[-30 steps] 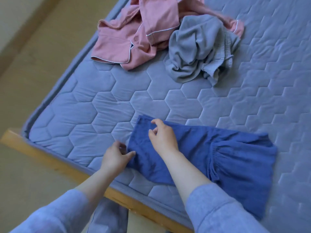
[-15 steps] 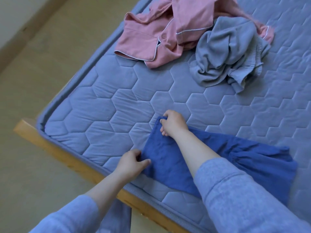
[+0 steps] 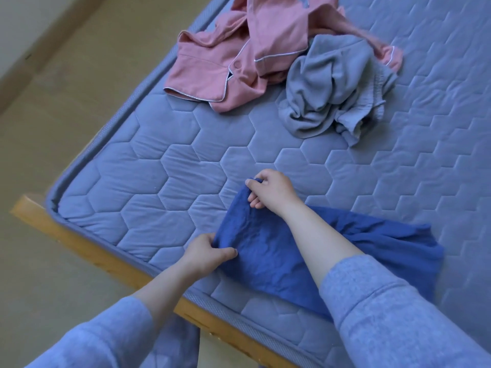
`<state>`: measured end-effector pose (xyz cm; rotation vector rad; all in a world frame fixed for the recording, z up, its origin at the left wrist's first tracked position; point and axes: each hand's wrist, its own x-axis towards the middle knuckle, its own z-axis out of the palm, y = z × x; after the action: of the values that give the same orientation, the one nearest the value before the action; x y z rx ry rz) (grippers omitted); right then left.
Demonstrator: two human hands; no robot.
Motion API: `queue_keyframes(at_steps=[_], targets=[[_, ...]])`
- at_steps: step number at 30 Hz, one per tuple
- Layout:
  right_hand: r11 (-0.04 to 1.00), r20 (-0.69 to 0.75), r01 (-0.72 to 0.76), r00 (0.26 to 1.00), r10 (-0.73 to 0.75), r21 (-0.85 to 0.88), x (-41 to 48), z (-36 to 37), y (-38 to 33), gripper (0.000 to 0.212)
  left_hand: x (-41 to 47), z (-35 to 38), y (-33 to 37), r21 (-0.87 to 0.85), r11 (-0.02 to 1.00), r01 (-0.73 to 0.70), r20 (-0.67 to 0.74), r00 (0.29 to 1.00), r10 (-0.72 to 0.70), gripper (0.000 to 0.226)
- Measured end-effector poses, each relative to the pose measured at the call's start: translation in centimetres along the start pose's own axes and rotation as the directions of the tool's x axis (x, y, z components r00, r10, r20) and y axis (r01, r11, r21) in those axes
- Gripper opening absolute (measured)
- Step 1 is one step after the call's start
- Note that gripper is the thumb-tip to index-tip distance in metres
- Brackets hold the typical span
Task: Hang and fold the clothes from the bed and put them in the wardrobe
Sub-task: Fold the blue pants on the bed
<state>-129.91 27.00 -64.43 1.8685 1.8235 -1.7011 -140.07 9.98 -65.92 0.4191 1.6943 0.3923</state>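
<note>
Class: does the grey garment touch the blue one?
No, the grey garment lies crumpled by the pink one, with bare mattress between it and the blue garment.

Soft, even daylight with a cool bluish cast; no glare. Faint shadows only in mattress (image 3: pixel 186 176) seams and grey garment (image 3: pixel 332 83) folds. Sharpest mid-frame on blue garment (image 3: pixel 265 251). Pink garment (image 3: pixel 239 62) smeared at far edge. Wide-angle bend along bed frame (image 3: pixel 79 243), left.

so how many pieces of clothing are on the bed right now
3. Blue garment at the near edge, gripped by the left hand and right hand; pink garment farther back, left; grey garment crumpled just right of it, touching. The pink heap may hide more.
</note>
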Motion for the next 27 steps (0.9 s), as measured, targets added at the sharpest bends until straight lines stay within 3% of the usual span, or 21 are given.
queue_keyframes(at_steps=[4,7,12,15,20,27], targets=[[0.999,-0.073,0.010,0.997,-0.006,0.052,-2.2,-3.2,-0.6,0.030,-2.5,0.4,2.1,0.019,0.994,-0.104,0.005,0.995,0.104,0.021],[1.000,-0.138,0.021,0.990,-0.022,-0.012,-3.9,-6.4,-0.6,0.016,-4.5,1.7,4.5,0.036,0.983,-0.181,0.019,0.983,0.180,0.018],[0.996,-0.209,0.041,0.976,-0.056,-0.078,-7.2,-12.5,1.0,0.004,-7.3,6.7,8.4,0.073,0.957,-0.282,0.050,0.959,0.279,0.035],[0.992,-0.238,0.055,0.968,-0.082,-0.115,-9.2,-16.5,3.3,0.007,-8.5,11.1,10.2,0.065,0.946,-0.319,0.116,0.943,0.310,0.027],[0.993,-0.293,0.056,0.952,-0.084,-0.103,-12.0,-22.4,8.2,0.016,-9.3,18.3,12.0,0.093,0.928,-0.360,0.170,0.924,0.341,0.047],[1.000,-0.378,0.021,0.925,-0.021,-0.006,-14.5,-28.3,16.6,0.021,-9.7,28.1,13.1,0.250,0.875,-0.415,0.223,0.904,0.365,0.027]])
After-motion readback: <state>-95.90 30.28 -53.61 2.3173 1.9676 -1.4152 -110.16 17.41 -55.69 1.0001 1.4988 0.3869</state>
